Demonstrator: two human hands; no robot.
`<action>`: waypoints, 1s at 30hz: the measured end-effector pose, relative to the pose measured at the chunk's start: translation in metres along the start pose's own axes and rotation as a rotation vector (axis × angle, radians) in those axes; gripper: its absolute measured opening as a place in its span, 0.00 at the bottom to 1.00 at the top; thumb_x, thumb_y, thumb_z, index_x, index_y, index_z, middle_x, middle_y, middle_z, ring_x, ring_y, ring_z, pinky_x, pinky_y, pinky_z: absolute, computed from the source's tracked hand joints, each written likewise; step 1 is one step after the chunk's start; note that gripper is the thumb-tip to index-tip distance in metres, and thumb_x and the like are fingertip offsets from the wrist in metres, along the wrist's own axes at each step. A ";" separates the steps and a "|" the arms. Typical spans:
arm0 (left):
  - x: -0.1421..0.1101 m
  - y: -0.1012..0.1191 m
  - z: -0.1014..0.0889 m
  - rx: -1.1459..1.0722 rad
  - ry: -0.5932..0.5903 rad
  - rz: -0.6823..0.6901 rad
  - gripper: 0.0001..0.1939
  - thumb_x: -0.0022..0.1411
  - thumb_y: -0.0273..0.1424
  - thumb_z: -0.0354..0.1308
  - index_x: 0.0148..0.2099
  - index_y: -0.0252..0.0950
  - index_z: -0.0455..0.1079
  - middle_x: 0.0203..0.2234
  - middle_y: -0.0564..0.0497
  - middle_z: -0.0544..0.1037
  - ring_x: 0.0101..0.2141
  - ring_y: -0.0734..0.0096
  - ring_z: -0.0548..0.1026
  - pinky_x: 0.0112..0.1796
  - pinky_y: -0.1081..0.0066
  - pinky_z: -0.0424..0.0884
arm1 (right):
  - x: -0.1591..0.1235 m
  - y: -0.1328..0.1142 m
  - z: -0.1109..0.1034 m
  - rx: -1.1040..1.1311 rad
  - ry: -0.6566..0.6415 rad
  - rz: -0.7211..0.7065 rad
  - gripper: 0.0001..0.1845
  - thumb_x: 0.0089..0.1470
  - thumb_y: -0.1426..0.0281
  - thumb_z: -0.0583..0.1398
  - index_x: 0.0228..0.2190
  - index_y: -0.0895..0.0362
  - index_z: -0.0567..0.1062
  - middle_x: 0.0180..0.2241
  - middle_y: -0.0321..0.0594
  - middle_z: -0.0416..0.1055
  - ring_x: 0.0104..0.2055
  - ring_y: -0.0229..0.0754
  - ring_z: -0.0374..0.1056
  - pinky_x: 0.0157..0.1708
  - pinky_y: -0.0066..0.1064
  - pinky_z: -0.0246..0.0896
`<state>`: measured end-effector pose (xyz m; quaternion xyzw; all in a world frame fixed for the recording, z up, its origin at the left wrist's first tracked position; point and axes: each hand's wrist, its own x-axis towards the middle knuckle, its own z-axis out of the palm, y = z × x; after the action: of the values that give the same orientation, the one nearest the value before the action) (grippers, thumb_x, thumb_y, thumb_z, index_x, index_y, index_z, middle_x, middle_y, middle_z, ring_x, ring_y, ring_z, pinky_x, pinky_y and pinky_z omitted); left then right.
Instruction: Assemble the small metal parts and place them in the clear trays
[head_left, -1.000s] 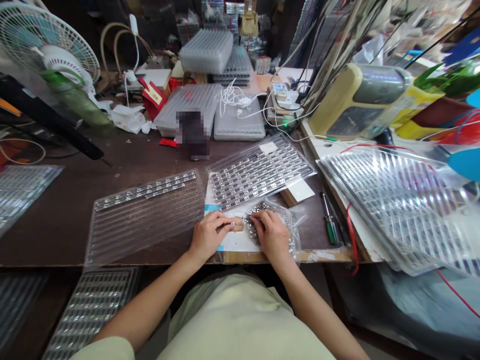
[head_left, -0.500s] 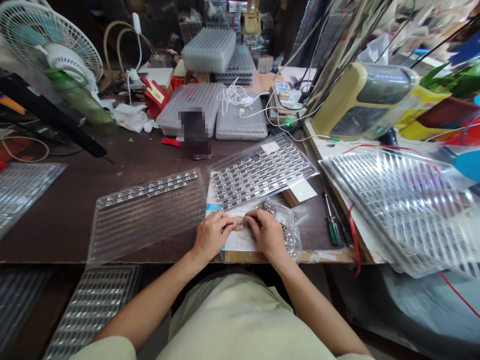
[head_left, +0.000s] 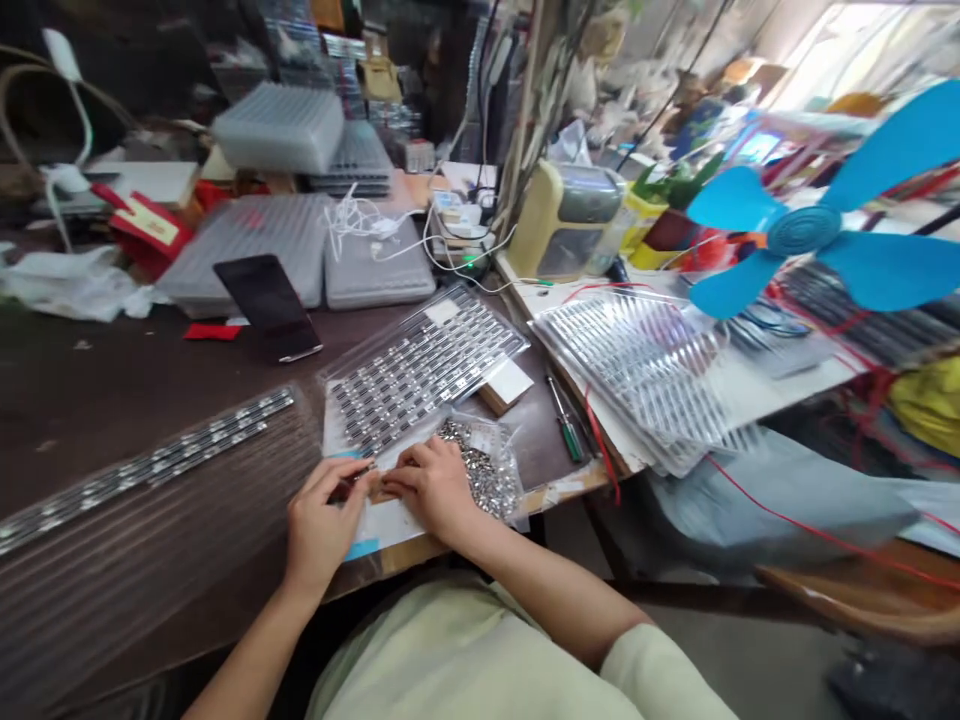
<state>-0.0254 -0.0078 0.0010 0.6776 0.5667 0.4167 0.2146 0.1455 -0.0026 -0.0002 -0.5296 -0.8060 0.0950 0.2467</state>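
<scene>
My left hand is closed in a pinch, with a small dark metal part between thumb and forefinger. Close by on its right, my right hand has its fingers pressed together; whatever they hold is too small to make out. Both hands are over a white sheet at the table's front edge. A clear bag of small shiny metal parts lies against the right hand. Beyond them sits a clear ridged tray filled with rows of small metal pieces. Left of my hands is another ridged tray, with pieces only in its far rows.
A green-handled screwdriver lies right of the bag, near a small block. Stacked clear trays rest on the white side table. A phone leans at the back. Blue fan blades stand at right.
My view has swung to the right, bringing the blue fan into sight. My hands stay close together over the white sheet, and the left now shows a dark part in its pinch.
</scene>
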 end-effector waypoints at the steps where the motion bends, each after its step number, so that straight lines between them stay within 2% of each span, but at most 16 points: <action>1: 0.001 -0.002 0.001 -0.003 -0.004 0.007 0.09 0.60 0.35 0.57 0.39 0.38 0.75 0.35 0.49 0.77 0.34 0.68 0.75 0.33 0.71 0.71 | 0.000 0.002 0.000 -0.032 0.019 0.007 0.09 0.56 0.57 0.59 0.36 0.42 0.78 0.37 0.32 0.73 0.40 0.40 0.61 0.37 0.34 0.49; 5: 0.002 -0.002 0.005 -0.022 -0.002 0.001 0.09 0.60 0.35 0.57 0.38 0.37 0.75 0.35 0.49 0.77 0.34 0.69 0.75 0.33 0.72 0.72 | -0.005 0.014 -0.004 -0.175 0.037 0.004 0.10 0.58 0.64 0.58 0.42 0.49 0.76 0.43 0.35 0.72 0.43 0.41 0.60 0.39 0.34 0.50; 9: 0.003 0.001 0.007 -0.042 0.005 -0.048 0.08 0.59 0.33 0.58 0.38 0.36 0.75 0.35 0.49 0.76 0.34 0.71 0.75 0.32 0.74 0.72 | -0.007 0.022 -0.006 -0.220 -0.042 -0.045 0.07 0.58 0.68 0.59 0.39 0.54 0.75 0.38 0.38 0.72 0.39 0.41 0.61 0.37 0.32 0.52; 13: 0.007 0.006 0.005 -0.078 0.007 -0.084 0.07 0.59 0.32 0.58 0.38 0.36 0.75 0.35 0.49 0.77 0.33 0.71 0.75 0.30 0.75 0.72 | -0.006 0.022 -0.003 -0.263 -0.006 -0.044 0.05 0.58 0.69 0.58 0.34 0.55 0.74 0.35 0.40 0.71 0.37 0.43 0.61 0.36 0.33 0.52; 15: 0.009 0.011 0.005 -0.056 -0.026 -0.053 0.07 0.59 0.32 0.58 0.37 0.37 0.76 0.34 0.49 0.77 0.33 0.72 0.75 0.31 0.75 0.71 | -0.007 0.021 -0.002 -0.230 0.021 -0.032 0.05 0.59 0.70 0.57 0.34 0.57 0.73 0.34 0.41 0.71 0.37 0.43 0.61 0.37 0.33 0.53; 21: 0.008 0.019 0.017 0.087 -0.172 0.172 0.06 0.59 0.32 0.60 0.39 0.41 0.76 0.33 0.51 0.76 0.36 0.69 0.74 0.39 0.70 0.70 | -0.009 0.025 -0.002 -0.046 0.108 -0.003 0.10 0.61 0.73 0.52 0.41 0.58 0.72 0.36 0.43 0.70 0.39 0.43 0.62 0.41 0.33 0.57; 25: 0.005 0.015 0.025 0.117 -0.199 0.186 0.06 0.60 0.32 0.60 0.39 0.40 0.76 0.33 0.50 0.77 0.36 0.68 0.73 0.39 0.69 0.69 | -0.009 0.027 -0.001 0.015 0.112 0.015 0.10 0.62 0.73 0.51 0.36 0.57 0.72 0.34 0.42 0.71 0.38 0.43 0.62 0.41 0.33 0.59; 30: 0.006 0.012 0.025 0.099 -0.217 0.149 0.04 0.58 0.30 0.61 0.37 0.40 0.77 0.32 0.51 0.77 0.36 0.68 0.74 0.39 0.69 0.69 | -0.009 0.025 -0.002 0.082 0.157 0.006 0.10 0.61 0.74 0.52 0.38 0.57 0.74 0.36 0.42 0.72 0.39 0.42 0.64 0.41 0.32 0.60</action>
<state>0.0019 -0.0003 -0.0019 0.7687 0.5080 0.3272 0.2096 0.1698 0.0000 -0.0115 -0.5271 -0.7780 0.0869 0.3305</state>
